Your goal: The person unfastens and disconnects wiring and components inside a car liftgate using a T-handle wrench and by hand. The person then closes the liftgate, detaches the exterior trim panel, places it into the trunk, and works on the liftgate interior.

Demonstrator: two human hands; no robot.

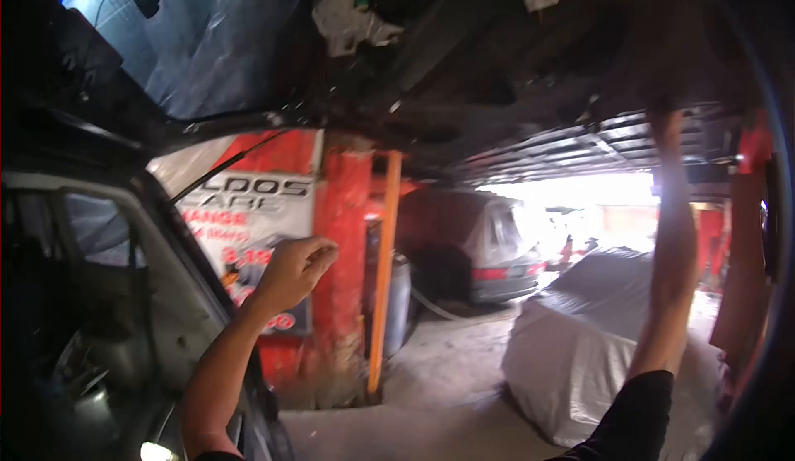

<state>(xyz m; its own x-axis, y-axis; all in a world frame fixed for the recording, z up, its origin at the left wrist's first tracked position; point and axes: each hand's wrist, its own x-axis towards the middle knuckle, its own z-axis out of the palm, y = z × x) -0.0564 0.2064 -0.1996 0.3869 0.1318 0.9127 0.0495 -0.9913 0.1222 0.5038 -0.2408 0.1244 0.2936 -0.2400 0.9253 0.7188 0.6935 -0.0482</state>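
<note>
My left hand [300, 274] is raised in mid-air in front of a red wall and a printed sign [248, 204]. Its fingers are curled together, and whether they hold anything is too small to tell. My right arm reaches up at the right to the dark underside of a raised vehicle panel [472, 63]. Deep shadow hides most of my right hand [665, 113], so its fingers cannot be made out. A thin dark strut [232, 163] slants up to the panel at the left.
An open vehicle body [178, 320] stands at the left. An orange post [384, 270] rises beside a red pillar [341, 279] and a blue-grey barrel [399, 304]. Behind are a parked van [497, 275] and, at the right, a grey-covered vehicle [571, 337].
</note>
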